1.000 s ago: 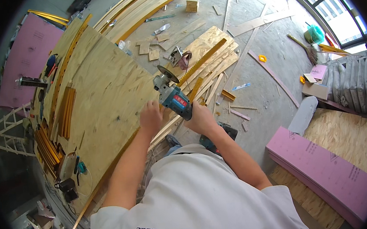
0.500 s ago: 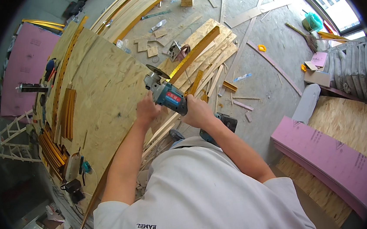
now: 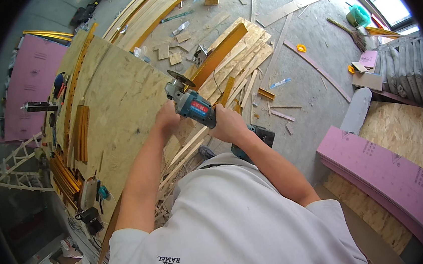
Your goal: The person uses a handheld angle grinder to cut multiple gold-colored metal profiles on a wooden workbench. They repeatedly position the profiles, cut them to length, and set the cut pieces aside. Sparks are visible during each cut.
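The right hand [image 3: 228,125] grasps the angle grinder [image 3: 193,108] round its body, the battery end [image 3: 260,140] showing past the wrist. The left hand [image 3: 168,117] sits just behind the tool's head; its fingers are hidden, so whether it grips the grinder or something beneath, I cannot tell. The tool is at the right-hand edge of the desk [image 3: 113,105], by its far right corner. Its disc [image 3: 180,78] stands right beside the orange channel [image 3: 222,53], which juts beyond that corner over a stack of boards [image 3: 260,47]; actual contact is unclear.

Good work here likely calls for a square disc, light even pressure, left fingers clear of the disc's plane and the overhang supported (a sagging end could pinch the disc).

As for markings, the grinder's body bears a red, white and blue label [image 3: 199,107]; the grey shirt [image 3: 239,220] has a dark emblem with lettering, upside down in this view; the pink foam boards [image 3: 381,177] carry triangular symbols and print too small to make out.
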The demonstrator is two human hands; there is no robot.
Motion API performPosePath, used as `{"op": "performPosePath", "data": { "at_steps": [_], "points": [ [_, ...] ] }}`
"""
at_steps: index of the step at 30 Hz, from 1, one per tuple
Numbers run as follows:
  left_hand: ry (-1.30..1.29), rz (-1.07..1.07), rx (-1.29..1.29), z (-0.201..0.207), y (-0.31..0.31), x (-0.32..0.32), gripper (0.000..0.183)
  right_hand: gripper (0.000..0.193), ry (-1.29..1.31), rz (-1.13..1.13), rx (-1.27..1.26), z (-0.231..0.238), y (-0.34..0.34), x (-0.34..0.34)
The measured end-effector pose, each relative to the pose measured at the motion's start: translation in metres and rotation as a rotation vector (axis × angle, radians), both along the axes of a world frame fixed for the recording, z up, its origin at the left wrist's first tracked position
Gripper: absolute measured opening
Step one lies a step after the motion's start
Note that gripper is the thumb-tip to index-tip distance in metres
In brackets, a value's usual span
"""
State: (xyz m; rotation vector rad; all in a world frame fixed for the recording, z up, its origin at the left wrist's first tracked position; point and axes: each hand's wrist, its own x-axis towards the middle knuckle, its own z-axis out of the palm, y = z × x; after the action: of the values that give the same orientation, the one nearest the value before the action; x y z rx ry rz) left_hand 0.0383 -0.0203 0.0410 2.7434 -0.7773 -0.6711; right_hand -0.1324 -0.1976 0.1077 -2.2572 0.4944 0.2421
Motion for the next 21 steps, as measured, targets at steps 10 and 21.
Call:
{"op": "performPosePath", "data": {
  "at_steps": [10, 21],
  "points": [
    [-0.005, -0.067, 0.237, -0.04, 0.01, 0.038, 0.04, 0.041, -0.009, 0.023, 0.011, -0.004, -0.002, -0.01],
    [-0.094, 0.0, 0.304, -0.007, -0.011, 0.029, 0.043, 0.041, 0.01, 0.022, 0.016, -0.005, -0.008, -0.015]
  ]
}}
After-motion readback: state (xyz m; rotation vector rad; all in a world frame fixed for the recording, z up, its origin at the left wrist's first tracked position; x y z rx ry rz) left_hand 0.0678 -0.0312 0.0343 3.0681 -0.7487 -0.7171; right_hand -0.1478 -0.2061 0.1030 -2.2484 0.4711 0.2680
